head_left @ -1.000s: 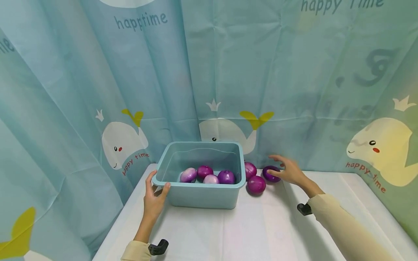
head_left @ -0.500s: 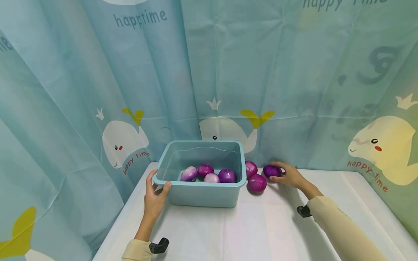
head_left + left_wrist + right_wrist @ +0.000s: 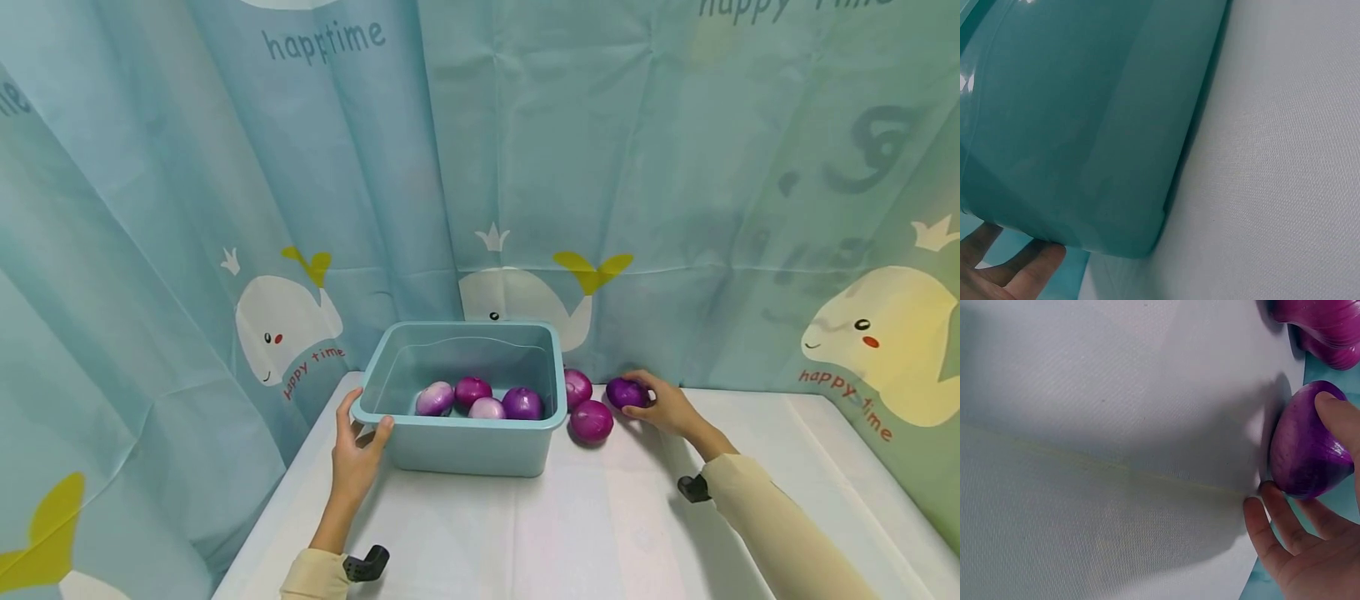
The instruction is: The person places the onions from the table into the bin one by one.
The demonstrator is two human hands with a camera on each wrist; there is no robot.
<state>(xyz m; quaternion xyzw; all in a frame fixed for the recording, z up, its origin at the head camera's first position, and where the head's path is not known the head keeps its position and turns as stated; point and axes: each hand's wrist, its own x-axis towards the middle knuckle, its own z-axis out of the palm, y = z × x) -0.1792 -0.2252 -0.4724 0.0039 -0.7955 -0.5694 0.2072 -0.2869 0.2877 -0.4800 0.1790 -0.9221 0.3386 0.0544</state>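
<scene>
My right hand holds a dark purple onion at the back of the table, right of the bin. In the right wrist view the thumb lies over the purple onion and the fingers are at its lower side. With thumb and fingers, my left hand grips the front left corner of a blue-green plastic bin. Its fingertips touch the bin's outer wall in the left wrist view. Several onions, one a red onion and one a pale onion, lie inside the bin.
Just right of the bin sit two magenta onions, a nearer onion and a farther onion partly behind the bin's edge. A white cloth covers the table. Behind it hangs a blue whale-print curtain.
My right hand has closed in on the dark purple onion, its fingers now around it, and the onion has tipped a little. The left hand stays at the bin's corner.
</scene>
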